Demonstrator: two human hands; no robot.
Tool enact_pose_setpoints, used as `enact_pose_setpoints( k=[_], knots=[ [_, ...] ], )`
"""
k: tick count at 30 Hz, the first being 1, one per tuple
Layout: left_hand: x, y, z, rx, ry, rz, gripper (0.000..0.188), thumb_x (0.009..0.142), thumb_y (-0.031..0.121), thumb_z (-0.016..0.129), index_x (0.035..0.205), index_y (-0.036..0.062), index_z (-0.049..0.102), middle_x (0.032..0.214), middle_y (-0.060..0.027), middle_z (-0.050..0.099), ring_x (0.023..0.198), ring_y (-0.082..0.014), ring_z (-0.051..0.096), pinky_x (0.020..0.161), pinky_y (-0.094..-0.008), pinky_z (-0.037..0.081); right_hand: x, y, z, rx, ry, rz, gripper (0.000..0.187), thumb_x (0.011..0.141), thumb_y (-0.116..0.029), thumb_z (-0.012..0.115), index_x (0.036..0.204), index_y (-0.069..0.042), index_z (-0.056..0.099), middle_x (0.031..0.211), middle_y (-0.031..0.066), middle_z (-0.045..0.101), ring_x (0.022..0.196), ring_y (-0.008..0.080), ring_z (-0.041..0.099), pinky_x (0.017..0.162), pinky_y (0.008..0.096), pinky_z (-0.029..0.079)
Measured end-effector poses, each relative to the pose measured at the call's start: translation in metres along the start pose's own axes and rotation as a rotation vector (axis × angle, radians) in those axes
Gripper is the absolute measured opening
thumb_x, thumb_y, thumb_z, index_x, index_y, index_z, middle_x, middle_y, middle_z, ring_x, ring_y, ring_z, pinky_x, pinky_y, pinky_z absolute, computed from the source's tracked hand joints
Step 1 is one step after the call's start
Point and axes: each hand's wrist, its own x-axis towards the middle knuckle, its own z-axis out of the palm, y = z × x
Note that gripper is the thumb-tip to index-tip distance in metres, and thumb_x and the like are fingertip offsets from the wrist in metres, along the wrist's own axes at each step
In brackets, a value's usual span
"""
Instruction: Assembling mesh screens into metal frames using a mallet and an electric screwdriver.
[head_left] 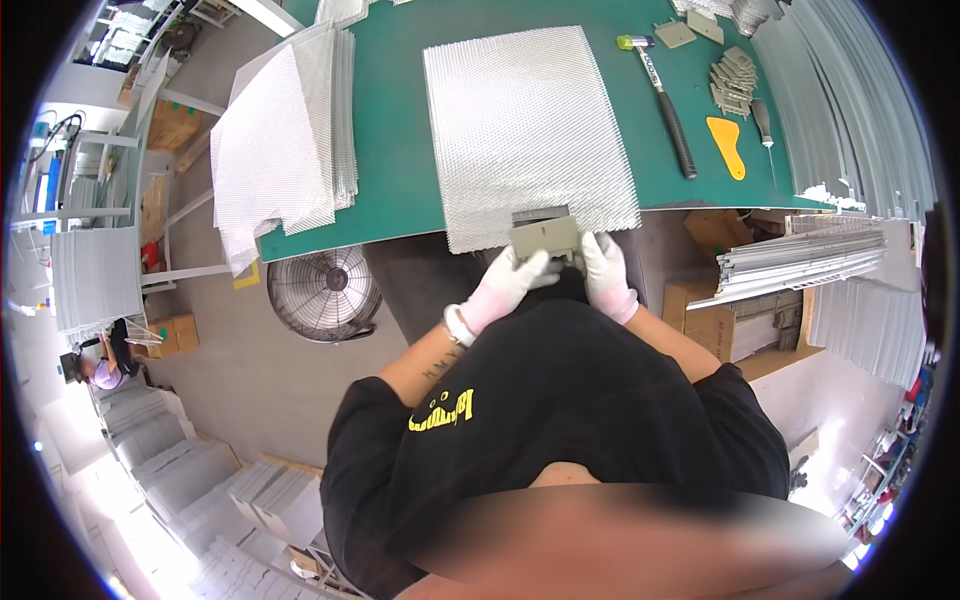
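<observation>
A small grey-green rectangular plate (546, 238) sits at the near edge of a silvery mesh panel (525, 125), beside a rectangular cut-out in that edge. My left hand (507, 285), in a white glove, grips the plate's near left side, its fingertips slightly blurred. At the plate's right edge my gloved right hand (606, 275) closes on it, with the thumb side against the plate. The mesh panel lies flat on a green table (390, 130), its near edge reaching past the table's edge.
Stacked mesh sheets (285, 130) overhang the table at left. To the right lie a mallet (665, 110), a yellow scraper (727, 147), a screwdriver (763, 125) and a pile of grey-green plates (733, 82). A round fan (325, 293) stands on the floor; long grey strips (840, 100) line the right.
</observation>
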Motion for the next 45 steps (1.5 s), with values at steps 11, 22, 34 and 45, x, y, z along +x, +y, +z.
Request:
enact_pose_setpoints(
  k=[11,22,34,45],
  knots=[
    [0.091,0.143,0.008,1.964,-0.307,1.061,0.063,0.092,0.053,0.057,0.143,0.0158,0.053,0.147,-0.0195,0.049,0.138,-0.0397,0.043,0.115,-0.0583,0.029,-0.006,-0.003,0.021,0.118,-0.27,-0.072,0.031,0.106,-0.03,0.048,0.107,-0.002,0.063,0.083,0.0029,0.065,0.066,0.0076,0.055,0.059,0.0237,0.044],
    [0.069,0.063,0.062,1.932,0.004,0.804,0.064,0.092,0.05,0.057,0.147,0.0181,0.049,0.153,-0.02,0.04,0.142,-0.0446,0.034,0.117,-0.0634,0.017,0.005,0.008,-0.036,0.106,0.103,-0.177,0.035,0.108,-0.026,0.044,0.122,0.002,0.06,0.109,0.0081,0.066,0.092,0.0117,0.06,0.081,0.0294,0.051],
    [0.06,0.056,0.065,1.966,0.065,0.776,0.061,0.094,0.044,0.056,0.148,0.0172,0.048,0.152,-0.0198,0.042,0.141,-0.0446,0.035,0.118,-0.0613,0.018,0.008,-0.019,-0.03,0.302,-0.016,0.019,0.023,0.103,-0.023,0.057,0.11,-0.003,0.064,0.097,0.002,0.065,0.085,0.0094,0.06,0.076,0.0288,0.051],
    [0.05,0.048,0.065,1.944,0.045,0.735,0.059,0.092,0.039,0.057,0.146,0.0171,0.049,0.151,-0.0185,0.041,0.141,-0.0439,0.033,0.118,-0.061,0.017,-0.008,-0.017,-0.015,0.26,0.069,-0.133,0.012,0.099,-0.015,0.063,0.102,-0.004,0.064,0.093,-0.001,0.063,0.082,0.0066,0.058,0.072,0.0252,0.05]
  ],
)
